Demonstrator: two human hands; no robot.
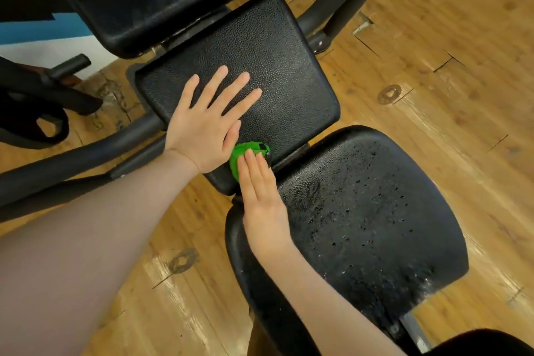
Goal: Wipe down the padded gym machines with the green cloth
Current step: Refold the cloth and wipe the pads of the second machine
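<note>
Green cloth (245,154), bunched at frame centre on the middle pad's (260,52) lower edge, lies under the right hand's (261,199) straight, closed fingers while the left hand (208,121) braces flat, fingers spread; wiping is underway, and the pitted lower pad (370,211) probably comes next.

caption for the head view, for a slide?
Left hand flat on the middle pad; right hand presses the green cloth at its near edge, beside the worn seat pad.

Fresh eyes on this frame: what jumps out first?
The green cloth, bright against the black pads, pressed by the right hand at the near edge of the middle pad. The left hand lies flat beside it on that pad. The nearest pad, lower right, looks pitted and worn.
</note>
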